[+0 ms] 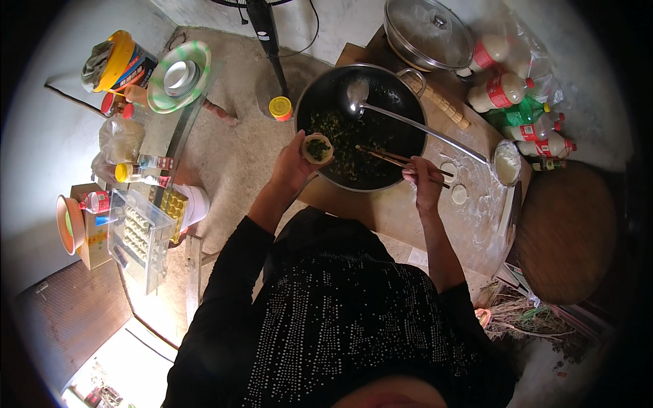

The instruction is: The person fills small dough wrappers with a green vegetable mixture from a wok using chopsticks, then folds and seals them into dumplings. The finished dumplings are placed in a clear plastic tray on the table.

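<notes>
My left hand (pixel 292 162) holds a round dough wrapper (pixel 317 149) with chopped green filling at its centre, beside the left rim of a large dark wok (pixel 380 84). In my right hand (pixel 424 184) is a pair of wooden chopsticks (pixel 393 157), their tips over the green filling (pixel 341 133) in the wok. A metal ladle (pixel 423 128) rests across the wok, its handle reaching over the floured board. Two flat dough rounds (pixel 459 194) lie on the floured board (pixel 474 224) to the right of my right hand.
A bowl of flour (pixel 506 163) stands at the board's right edge, near several plastic bottles (pixel 497 93). Behind is a lidded pot (pixel 429 30). At left, a clear tray (pixel 140 239) holds rows of dumplings, and a glass table (pixel 196 102) bears a green-and-white basin (pixel 203 56). A fan stand (pixel 268 48) stands behind.
</notes>
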Available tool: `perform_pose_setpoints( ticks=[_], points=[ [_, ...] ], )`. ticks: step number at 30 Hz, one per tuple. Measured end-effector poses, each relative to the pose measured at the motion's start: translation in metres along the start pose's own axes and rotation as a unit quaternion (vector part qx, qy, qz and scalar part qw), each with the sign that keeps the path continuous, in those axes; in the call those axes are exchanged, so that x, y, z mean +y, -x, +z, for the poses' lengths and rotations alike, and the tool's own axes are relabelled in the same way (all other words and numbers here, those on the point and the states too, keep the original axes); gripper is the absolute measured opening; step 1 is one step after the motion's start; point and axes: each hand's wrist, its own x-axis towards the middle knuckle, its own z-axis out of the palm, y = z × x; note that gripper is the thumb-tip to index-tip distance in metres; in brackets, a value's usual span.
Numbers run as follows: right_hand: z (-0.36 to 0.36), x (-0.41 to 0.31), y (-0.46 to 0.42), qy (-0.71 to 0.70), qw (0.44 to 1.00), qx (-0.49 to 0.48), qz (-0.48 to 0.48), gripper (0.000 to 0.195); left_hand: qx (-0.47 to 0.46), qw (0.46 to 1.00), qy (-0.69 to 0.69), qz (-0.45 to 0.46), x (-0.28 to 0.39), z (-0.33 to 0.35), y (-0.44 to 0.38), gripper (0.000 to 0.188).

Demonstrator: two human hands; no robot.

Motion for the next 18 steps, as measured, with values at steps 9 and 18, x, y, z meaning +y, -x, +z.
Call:
perform_pose_setpoints(
  ticks=[9, 18],
  points=[
    [0.033, -0.081, 0.032, -0.054, 0.996, -0.074, -0.021, 0.025, -0.028, 0.999, 0.003, -0.033, -0.007, 0.019, -0.006, 0.047],
    [0.043, -0.081, 0.037, 0.006, 0.993, -0.116, -0.021, 0.025, -0.045, 0.998, -0.014, -0.037, -0.009, 0.021, -0.003, 0.046]
  ],
)
